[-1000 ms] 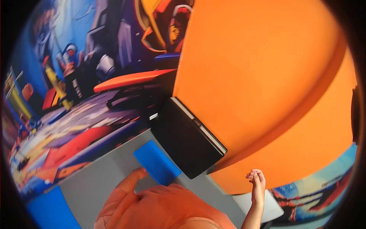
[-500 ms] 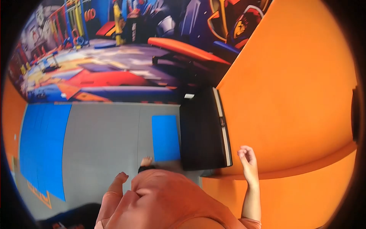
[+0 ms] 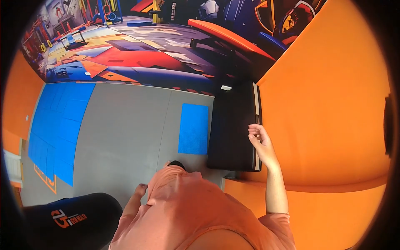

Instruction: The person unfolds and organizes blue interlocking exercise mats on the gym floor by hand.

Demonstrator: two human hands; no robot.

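My right hand (image 3: 261, 138) is raised in front of the right edge of a black box-like piece (image 3: 231, 129) that stands against the orange wall. Its fingers are apart and slightly curled, with nothing between them. Low beside my pink shirt (image 3: 183, 208) hangs my left hand (image 3: 141, 189), small and partly turned away, so its fingers do not show clearly. A bare foot (image 3: 167, 163) and a dark trouser cuff show just beyond the shirt.
A small blue mat (image 3: 193, 129) lies beside the black piece, and larger blue mats (image 3: 58, 125) lie at the left. A black padded object with a logo (image 3: 83, 214) is at the lower left. Behind is a mural wall (image 3: 137, 50); an orange wall (image 3: 321, 104) rises at the right.
The view has shifted, showing more floor and the black padded object. My right hand has risen and moved left, from beside the black piece to in front of its edge.
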